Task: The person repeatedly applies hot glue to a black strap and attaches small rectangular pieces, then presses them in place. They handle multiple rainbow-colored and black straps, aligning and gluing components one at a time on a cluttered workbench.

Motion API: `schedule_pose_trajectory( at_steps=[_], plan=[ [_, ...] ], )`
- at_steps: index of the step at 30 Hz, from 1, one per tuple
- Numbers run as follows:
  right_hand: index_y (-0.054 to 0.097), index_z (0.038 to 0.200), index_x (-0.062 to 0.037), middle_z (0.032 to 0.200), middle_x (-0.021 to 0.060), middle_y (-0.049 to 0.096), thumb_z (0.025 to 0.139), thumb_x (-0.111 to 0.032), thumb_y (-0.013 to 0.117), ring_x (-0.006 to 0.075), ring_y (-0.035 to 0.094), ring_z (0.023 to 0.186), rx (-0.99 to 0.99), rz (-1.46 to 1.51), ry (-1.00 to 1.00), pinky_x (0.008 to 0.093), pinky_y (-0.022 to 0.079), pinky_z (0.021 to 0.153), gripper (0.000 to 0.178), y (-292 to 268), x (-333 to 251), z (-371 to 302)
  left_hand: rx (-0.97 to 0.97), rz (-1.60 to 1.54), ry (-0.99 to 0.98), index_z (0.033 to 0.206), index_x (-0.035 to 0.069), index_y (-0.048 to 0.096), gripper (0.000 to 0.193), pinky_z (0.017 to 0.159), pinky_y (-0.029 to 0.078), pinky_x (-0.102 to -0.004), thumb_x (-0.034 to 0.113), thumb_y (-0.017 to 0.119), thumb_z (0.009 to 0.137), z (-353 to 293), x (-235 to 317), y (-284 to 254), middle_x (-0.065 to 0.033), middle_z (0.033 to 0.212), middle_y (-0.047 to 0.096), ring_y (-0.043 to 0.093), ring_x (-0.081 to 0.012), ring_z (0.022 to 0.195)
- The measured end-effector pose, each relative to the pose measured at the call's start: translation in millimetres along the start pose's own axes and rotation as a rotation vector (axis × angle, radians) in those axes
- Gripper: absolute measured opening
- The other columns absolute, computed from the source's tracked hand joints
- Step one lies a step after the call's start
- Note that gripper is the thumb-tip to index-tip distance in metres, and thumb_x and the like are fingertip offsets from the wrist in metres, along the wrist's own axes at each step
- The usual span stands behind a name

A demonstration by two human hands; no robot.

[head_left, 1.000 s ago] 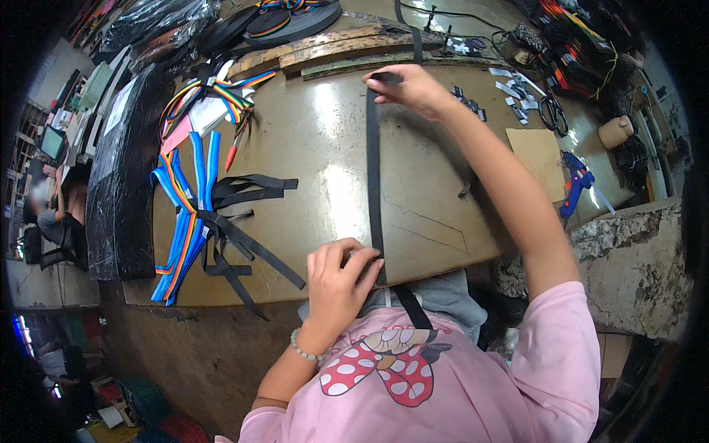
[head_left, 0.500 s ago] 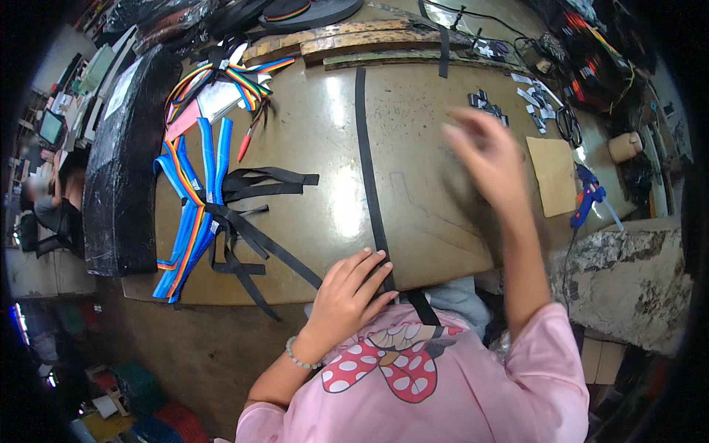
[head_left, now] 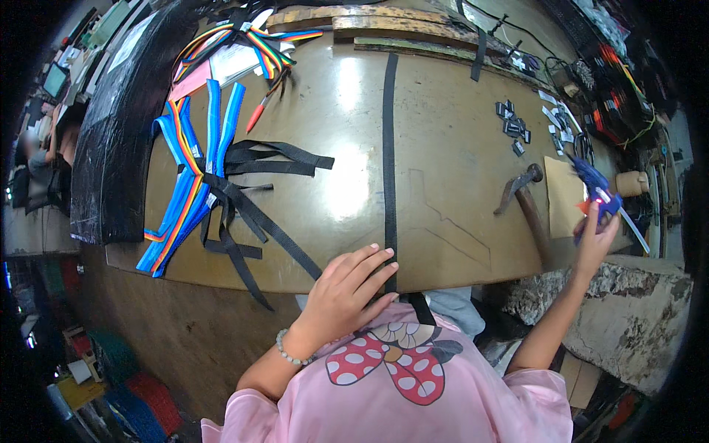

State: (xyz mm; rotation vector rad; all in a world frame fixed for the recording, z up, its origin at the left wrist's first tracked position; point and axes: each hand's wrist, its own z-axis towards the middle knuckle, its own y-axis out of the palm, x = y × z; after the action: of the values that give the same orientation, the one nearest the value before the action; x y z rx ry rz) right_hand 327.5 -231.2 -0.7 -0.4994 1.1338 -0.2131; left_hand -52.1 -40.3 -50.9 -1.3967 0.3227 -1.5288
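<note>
My left hand (head_left: 347,284) lies flat at the table's near edge, its fingers resting on a long black webbing strap (head_left: 389,148) that runs straight away from me. Off to the right, my right hand (head_left: 597,235) is closed around the handle of a blue glue gun (head_left: 600,193) with a small glowing spot on it. A glue stick (head_left: 635,230) pokes out from the gun. Under and beside it lies a tan sheet (head_left: 563,193). Near the right forearm rests a hammer (head_left: 533,214) with a wooden handle.
Blue and rainbow straps (head_left: 193,177) with black webbing ends (head_left: 277,159) lie at left, below a red pen (head_left: 257,117). Small black labels (head_left: 512,127) sit at the far right. Wooden bars (head_left: 399,28) line the back; a wrapped black block (head_left: 111,148) stands left.
My right hand has swung from above the table to the far right and taken hold of the glue gun, lifting it slightly. The left hand stays on the strap. The view has shifted.
</note>
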Motion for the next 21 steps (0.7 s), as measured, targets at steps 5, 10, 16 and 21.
schedule_pose_trajectory(
  at_steps=[5,10,16,21],
  plan=[
    [0.046,0.130,-0.0022,0.112,0.0126,0.059,0.083,-0.011,0.068,0.0194,0.063,0.094,-0.866,0.170,-0.385,0.0333,0.053,0.083,0.053,85,-76,-50,0.017,-0.008,-0.013,0.118,0.011,0.065,0.047,0.095,0.048,-0.0394,0.023,0.080,0.076,1,-1,1,-0.0065,0.129,0.061,0.057,-0.0269,0.120],
    [0.050,0.125,-0.0007,0.105,0.0189,0.062,0.085,-0.020,0.074,0.0283,0.066,0.087,-1.105,-0.045,-0.569,0.0358,0.051,0.076,0.051,128,-87,-43,0.015,-0.010,-0.009,0.119,0.010,0.065,0.048,0.094,0.048,-0.0387,0.024,0.080,0.075,1,-1,1,-0.0063,0.128,0.061,0.058,-0.0268,0.119],
    [0.050,0.121,-0.0009,0.097,0.0158,0.066,0.086,-0.018,0.073,0.0256,0.067,0.079,-0.938,0.018,-0.750,0.0341,0.051,0.073,0.045,131,-102,-41,-0.013,-0.015,-0.019,0.119,0.006,0.064,0.041,0.098,0.047,-0.0394,0.026,0.073,0.083,-1,-2,0,-0.0081,0.132,0.059,0.054,-0.0255,0.125],
    [0.045,0.123,-0.0034,0.096,0.0119,0.064,0.086,-0.016,0.073,0.0196,0.065,0.081,-1.018,0.099,-0.584,0.0330,0.052,0.076,0.048,122,-100,-46,-0.017,-0.012,-0.018,0.118,0.006,0.065,0.041,0.098,0.047,-0.0393,0.026,0.073,0.083,0,-1,0,-0.0080,0.131,0.059,0.054,-0.0253,0.125]
  ],
)
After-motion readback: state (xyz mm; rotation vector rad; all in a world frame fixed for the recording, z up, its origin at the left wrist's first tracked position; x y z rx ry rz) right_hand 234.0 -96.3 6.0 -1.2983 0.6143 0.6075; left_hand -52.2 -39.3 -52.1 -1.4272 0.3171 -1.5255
